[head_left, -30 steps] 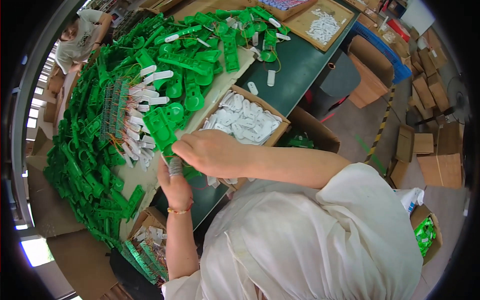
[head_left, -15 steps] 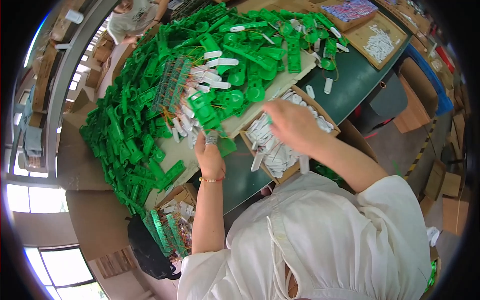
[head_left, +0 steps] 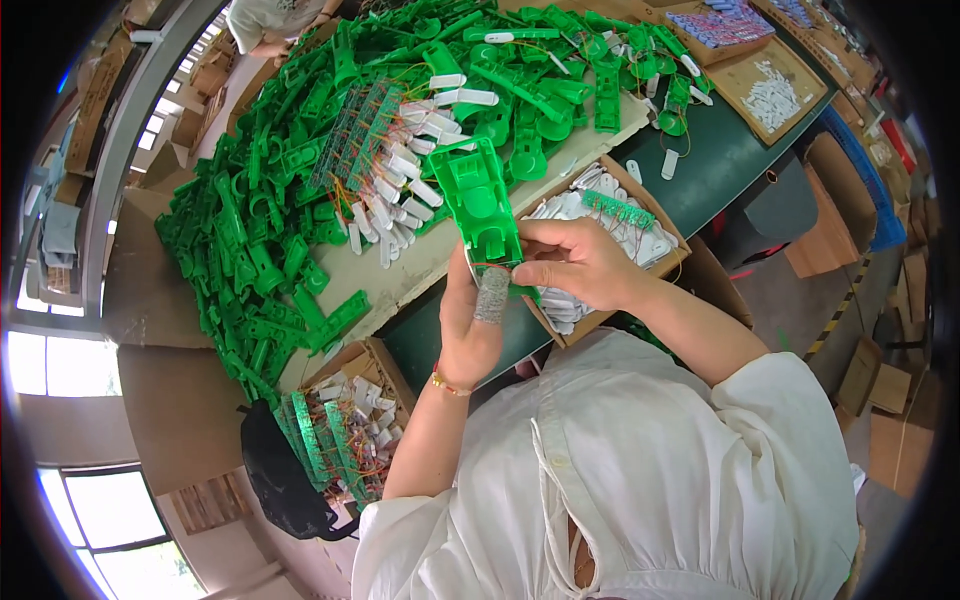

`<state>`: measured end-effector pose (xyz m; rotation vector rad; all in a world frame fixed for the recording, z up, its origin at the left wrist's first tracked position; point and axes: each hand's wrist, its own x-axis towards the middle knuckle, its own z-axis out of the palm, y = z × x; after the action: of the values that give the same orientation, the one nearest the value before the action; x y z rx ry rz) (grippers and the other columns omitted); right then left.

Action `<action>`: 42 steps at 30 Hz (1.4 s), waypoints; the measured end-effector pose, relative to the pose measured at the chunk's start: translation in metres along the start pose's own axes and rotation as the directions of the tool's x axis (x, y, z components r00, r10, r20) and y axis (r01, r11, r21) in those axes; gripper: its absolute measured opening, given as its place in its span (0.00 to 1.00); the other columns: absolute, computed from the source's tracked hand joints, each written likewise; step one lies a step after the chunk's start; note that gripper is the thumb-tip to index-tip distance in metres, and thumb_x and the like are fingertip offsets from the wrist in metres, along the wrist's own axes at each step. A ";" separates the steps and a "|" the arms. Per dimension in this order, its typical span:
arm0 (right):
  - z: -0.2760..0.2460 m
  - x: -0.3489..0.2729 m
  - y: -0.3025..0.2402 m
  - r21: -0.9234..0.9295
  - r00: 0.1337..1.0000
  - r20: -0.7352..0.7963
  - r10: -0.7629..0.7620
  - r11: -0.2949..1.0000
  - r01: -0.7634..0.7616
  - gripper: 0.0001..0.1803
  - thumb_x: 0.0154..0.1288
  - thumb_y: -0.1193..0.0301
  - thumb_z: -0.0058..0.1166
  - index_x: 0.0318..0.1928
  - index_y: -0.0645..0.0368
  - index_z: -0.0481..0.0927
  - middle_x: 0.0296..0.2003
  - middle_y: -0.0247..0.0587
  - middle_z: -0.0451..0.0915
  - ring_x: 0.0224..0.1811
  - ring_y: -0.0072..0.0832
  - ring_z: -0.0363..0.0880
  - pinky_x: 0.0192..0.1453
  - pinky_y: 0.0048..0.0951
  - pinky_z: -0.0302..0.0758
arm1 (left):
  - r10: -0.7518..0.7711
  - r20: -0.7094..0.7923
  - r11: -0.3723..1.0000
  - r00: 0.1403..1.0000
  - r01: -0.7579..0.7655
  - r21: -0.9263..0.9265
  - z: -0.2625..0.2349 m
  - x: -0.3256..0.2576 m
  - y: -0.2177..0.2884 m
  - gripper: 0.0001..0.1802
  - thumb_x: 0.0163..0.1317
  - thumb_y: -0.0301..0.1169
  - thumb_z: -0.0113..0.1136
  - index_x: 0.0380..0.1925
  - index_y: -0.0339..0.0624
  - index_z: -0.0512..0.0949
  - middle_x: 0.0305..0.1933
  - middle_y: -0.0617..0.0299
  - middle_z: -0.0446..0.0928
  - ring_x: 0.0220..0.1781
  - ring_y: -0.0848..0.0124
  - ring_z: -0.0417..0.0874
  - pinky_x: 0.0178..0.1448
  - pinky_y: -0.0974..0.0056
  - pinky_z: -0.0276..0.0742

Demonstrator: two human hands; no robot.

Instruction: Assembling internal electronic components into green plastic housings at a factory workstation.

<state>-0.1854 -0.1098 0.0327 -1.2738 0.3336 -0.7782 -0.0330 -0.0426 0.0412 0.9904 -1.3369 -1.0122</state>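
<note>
Green plastic housing [head_left: 480, 200], a flat moulded shell with a round recess in its middle, is held up over the near edge of the workbench [head_left: 720, 160], between the big heap of parts and the person's chest. The left hand [head_left: 472, 325] grips its lower end from below, fingers curled shut around it, with a grey fabric sleeve on the thumb [head_left: 491, 294] pressed against the part's bottom edge. The right hand [head_left: 572, 262] comes in from the right and meets the same lower end, its fingertips pinched together on something small there; what exactly sits between them is too small to tell, though thin wires show at that spot. A narrow green circuit strip [head_left: 618, 208] lies just above the right hand's knuckles, over an open cardboard box [head_left: 672, 232] filled with white plastic pieces [head_left: 560, 208]. Behind the housing, a pile of green shells [head_left: 270, 240] spreads across a sheet of cardboard on the bench, with a cluster of white clips [head_left: 400, 190] and wired boards lying among them. Near the left elbow stands a second cardboard box [head_left: 345, 425] holding green circuit boards with orange wires. A beaded bracelet [head_left: 450, 385] circles the left wrist. Another person's arm [head_left: 270, 30] shows at the far end of the bench.
</note>
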 end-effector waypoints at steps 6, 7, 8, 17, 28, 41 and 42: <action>0.028 -0.010 0.002 -0.105 0.977 -0.186 -0.106 0.991 0.088 0.20 0.57 0.75 0.56 0.52 0.65 0.72 0.39 0.37 0.78 0.42 0.19 0.75 0.46 0.21 0.72 | 0.057 -0.018 0.994 0.998 -0.055 0.094 -0.005 -0.012 -0.006 0.26 0.58 0.29 0.42 0.59 0.36 0.58 0.53 0.61 0.66 0.54 0.72 0.67 0.58 0.67 0.61; 0.032 -0.011 0.001 -0.085 0.977 -0.203 -0.067 0.995 0.050 0.20 0.58 0.76 0.56 0.51 0.67 0.72 0.40 0.39 0.78 0.41 0.21 0.75 0.46 0.22 0.73 | 0.090 -0.049 0.990 0.995 -0.084 0.112 -0.002 -0.013 -0.005 0.26 0.58 0.28 0.41 0.58 0.36 0.58 0.53 0.61 0.66 0.53 0.72 0.67 0.58 0.67 0.61; 0.033 -0.011 0.002 -0.084 0.979 -0.195 -0.066 0.995 0.050 0.20 0.58 0.76 0.56 0.51 0.67 0.72 0.40 0.39 0.78 0.41 0.21 0.75 0.46 0.22 0.73 | 0.089 -0.053 0.991 0.995 -0.083 0.102 -0.001 -0.014 -0.005 0.25 0.59 0.28 0.41 0.58 0.36 0.58 0.53 0.61 0.66 0.53 0.73 0.67 0.57 0.67 0.61; 0.029 -0.013 -0.006 -0.066 0.991 -0.130 0.040 0.997 -0.049 0.21 0.50 0.73 0.64 0.46 0.65 0.77 0.36 0.37 0.80 0.34 0.17 0.76 0.36 0.18 0.73 | 0.101 0.130 0.992 0.986 -0.109 0.060 -0.015 -0.021 -0.001 0.26 0.62 0.33 0.39 0.59 0.35 0.51 0.49 0.55 0.69 0.49 0.68 0.72 0.52 0.64 0.68; 0.045 -0.025 0.003 -0.313 0.946 -0.245 -0.211 0.941 0.129 0.20 0.51 0.71 0.63 0.46 0.62 0.78 0.31 0.32 0.78 0.27 0.12 0.70 0.29 0.15 0.69 | 0.072 0.024 0.990 0.997 -0.068 -0.121 -0.002 -0.027 0.003 0.27 0.58 0.27 0.44 0.58 0.35 0.54 0.49 0.57 0.68 0.50 0.69 0.71 0.56 0.64 0.65; 0.032 -0.033 -0.006 -0.091 0.993 -0.109 0.042 0.994 -0.052 0.19 0.53 0.75 0.61 0.45 0.68 0.75 0.35 0.37 0.76 0.33 0.17 0.74 0.33 0.17 0.73 | 0.020 0.151 0.995 0.988 -0.034 0.089 -0.011 -0.037 0.000 0.31 0.59 0.26 0.41 0.62 0.37 0.46 0.52 0.54 0.67 0.52 0.66 0.71 0.57 0.62 0.65; 0.033 -0.033 -0.006 -0.073 0.993 -0.115 0.038 0.996 -0.047 0.18 0.52 0.75 0.62 0.45 0.68 0.76 0.34 0.37 0.76 0.32 0.16 0.74 0.31 0.17 0.73 | 0.017 0.153 0.996 0.988 -0.031 0.089 -0.010 -0.038 0.002 0.31 0.59 0.26 0.41 0.62 0.37 0.46 0.52 0.54 0.67 0.52 0.66 0.71 0.57 0.62 0.65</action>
<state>-0.1902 -0.0633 0.0419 -1.2917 0.4843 -0.8099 -0.0220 -0.0059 0.0327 0.9780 -1.5287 -1.0328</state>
